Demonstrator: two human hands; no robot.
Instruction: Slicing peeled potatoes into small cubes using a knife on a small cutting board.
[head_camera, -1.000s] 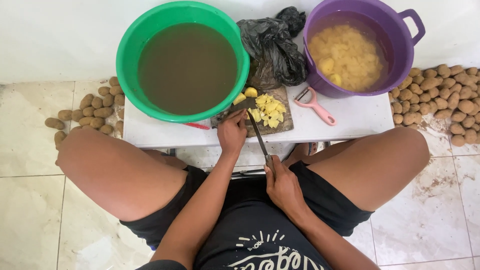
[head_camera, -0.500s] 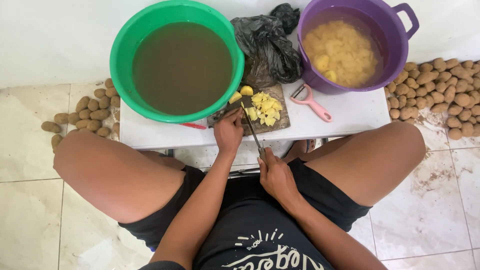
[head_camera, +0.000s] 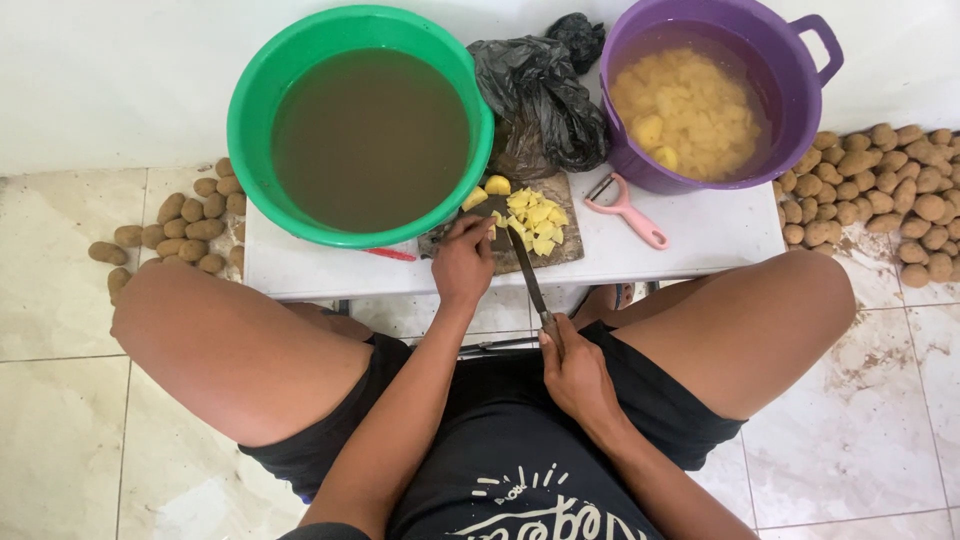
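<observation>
Our right hand grips the knife low over our lap, blade angled onto the board at the table's near edge; left hand pins potato pieces.

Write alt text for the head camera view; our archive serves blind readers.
Seen from above, a seated person's right hand holds a long knife over a cutting board of yellow potato pieces, which the left hand steadies. Behind stand a green basin of murky water and a purple pot of cut potato; unpeeled potatoes lie on the floor.
</observation>
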